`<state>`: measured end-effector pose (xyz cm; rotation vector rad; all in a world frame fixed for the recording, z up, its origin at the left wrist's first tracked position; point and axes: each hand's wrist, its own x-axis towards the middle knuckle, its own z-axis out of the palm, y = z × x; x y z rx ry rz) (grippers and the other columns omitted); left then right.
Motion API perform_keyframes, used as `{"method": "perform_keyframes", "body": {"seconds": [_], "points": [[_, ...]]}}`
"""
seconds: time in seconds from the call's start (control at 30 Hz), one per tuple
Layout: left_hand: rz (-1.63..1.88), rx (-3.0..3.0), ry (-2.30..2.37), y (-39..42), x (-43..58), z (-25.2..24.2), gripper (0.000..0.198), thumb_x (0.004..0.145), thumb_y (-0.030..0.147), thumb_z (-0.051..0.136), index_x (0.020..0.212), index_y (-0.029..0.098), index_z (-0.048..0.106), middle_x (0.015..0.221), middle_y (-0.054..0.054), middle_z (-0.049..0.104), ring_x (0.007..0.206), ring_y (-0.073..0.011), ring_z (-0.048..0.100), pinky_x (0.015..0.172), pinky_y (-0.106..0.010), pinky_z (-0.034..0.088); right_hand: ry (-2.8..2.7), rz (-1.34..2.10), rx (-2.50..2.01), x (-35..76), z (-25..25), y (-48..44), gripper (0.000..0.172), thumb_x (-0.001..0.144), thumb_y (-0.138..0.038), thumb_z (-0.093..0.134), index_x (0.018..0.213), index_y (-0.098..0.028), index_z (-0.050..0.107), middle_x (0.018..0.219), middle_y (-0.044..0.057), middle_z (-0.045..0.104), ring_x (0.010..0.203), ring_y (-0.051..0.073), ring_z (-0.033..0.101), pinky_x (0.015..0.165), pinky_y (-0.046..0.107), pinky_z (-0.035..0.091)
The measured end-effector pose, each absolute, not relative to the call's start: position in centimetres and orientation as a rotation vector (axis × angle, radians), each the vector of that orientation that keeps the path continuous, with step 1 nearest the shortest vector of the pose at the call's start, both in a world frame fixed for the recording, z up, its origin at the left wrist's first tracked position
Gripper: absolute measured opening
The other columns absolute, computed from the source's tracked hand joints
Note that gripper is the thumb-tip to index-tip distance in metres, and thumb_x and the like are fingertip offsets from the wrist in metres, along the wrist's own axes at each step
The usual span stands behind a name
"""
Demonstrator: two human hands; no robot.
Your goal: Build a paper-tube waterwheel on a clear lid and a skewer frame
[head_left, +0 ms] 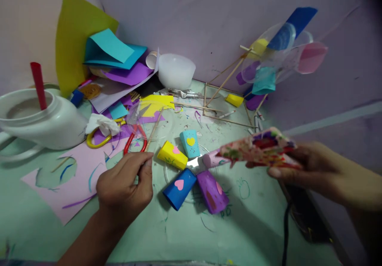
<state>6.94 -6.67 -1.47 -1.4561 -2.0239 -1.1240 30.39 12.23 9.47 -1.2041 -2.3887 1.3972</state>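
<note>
My left hand is closed, pinching a thin wooden stick that points up and away. My right hand grips a hot glue gun smeared with several colours, its tip toward the middle of the table. Below and between the hands, small paper cups lie in a ring on a clear round disc: a yellow cup, a light blue cup, a dark blue cup, a purple cup and a pink cup. The glue gun partly hides the pink cup. Paper hearts decorate several cups.
Scissors with red handles and yellow-handled scissors lie left, by cut pink paper. A white jug stands far left, a white bowl at the back. A stick frame carries hanging cups back right; a black cord runs right.
</note>
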Motion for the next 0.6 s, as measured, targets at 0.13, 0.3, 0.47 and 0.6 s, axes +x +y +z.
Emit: {"method": "perform_keyframes", "body": {"seconds": [0.13,0.3,0.47,0.6], "points": [[-1.111,-1.455,-2.059,-6.7,7.0,-1.6,0.015,0.075,0.008,0.058,0.086,0.019,0.059,0.073,0.001,0.067,0.067,-0.011,0.063,0.059,-0.02,0.046,-1.813,1.558,-1.411,30.7,7.0,15.0,0.026,0.062,-0.034,0.073,0.059,-0.02,0.052,0.051,-0.006,0.044,0.039,0.005,0.035,0.034,0.018,0.026],[-1.067,-1.439,-2.098,-6.7,6.7,-1.7,0.009,0.079,0.015,0.057,0.086,0.02,0.06,0.072,0.0,0.067,0.063,-0.0119,0.063,0.054,-0.021,0.043,-1.558,1.478,-1.502,29.2,2.1,18.8,0.022,0.054,-0.031,0.075,0.064,-0.016,0.062,0.057,-0.001,0.058,0.046,0.008,0.048,0.041,0.019,0.035],[-0.999,-1.362,-2.178,-6.7,6.6,-1.7,0.009,0.081,0.024,0.055,0.086,0.021,0.062,0.072,0.0,0.068,0.055,-0.0102,0.059,0.048,-0.021,0.04,-1.53,1.434,-1.534,29.0,-1.0,19.8,0.025,0.055,-0.035,0.075,0.068,-0.015,0.068,0.061,0.002,0.065,0.051,0.012,0.055,0.045,0.023,0.041],[-1.074,-1.251,-2.234,-6.4,6.2,-1.8,0.008,0.081,0.022,0.055,0.085,0.021,0.061,0.073,0.001,0.066,0.056,-0.0104,0.059,0.053,-0.022,0.043,-1.521,1.429,-1.552,29.2,-1.3,19.1,0.024,0.061,-0.036,0.072,0.073,-0.016,0.069,0.069,0.005,0.068,0.061,0.015,0.06,0.055,0.025,0.046]]}}
